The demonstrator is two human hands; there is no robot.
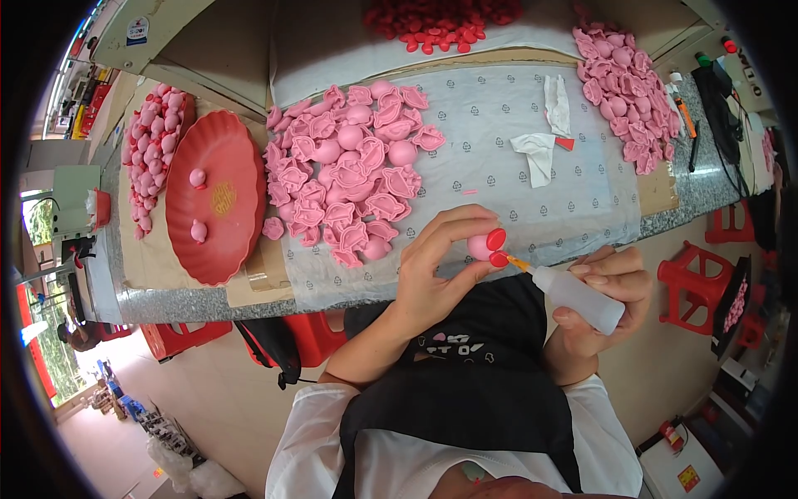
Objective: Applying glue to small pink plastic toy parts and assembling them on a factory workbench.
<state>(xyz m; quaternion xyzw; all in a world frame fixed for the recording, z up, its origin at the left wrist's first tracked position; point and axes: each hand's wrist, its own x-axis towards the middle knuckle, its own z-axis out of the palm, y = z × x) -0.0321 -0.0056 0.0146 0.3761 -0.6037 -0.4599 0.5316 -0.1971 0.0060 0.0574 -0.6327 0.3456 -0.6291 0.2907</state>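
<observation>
Over the table's front edge, my left hand (436,274) pinches a small pink ball-shaped piece (479,247) between thumb and fingers. Two red round caps (496,239) show on its right side. My right hand (615,287) is wrapped round a white translucent squeeze bottle (582,301), tilted with its yellowish nozzle (519,263) pointing at the lower red cap. The nozzle tip touches that cap or nearly does; I cannot tell which. Left of my hands lies a heap of pink moulded pieces (349,166), some round and some hollow shells.
A red scalloped tray (184,237) holds two pink pieces. Farther left is a pile of pink and red pieces (150,158). Red caps (440,33) lie at the back; more pink shells (628,100) at the right. Crumpled white tissues (539,158) rest on the patterned sheet (490,108).
</observation>
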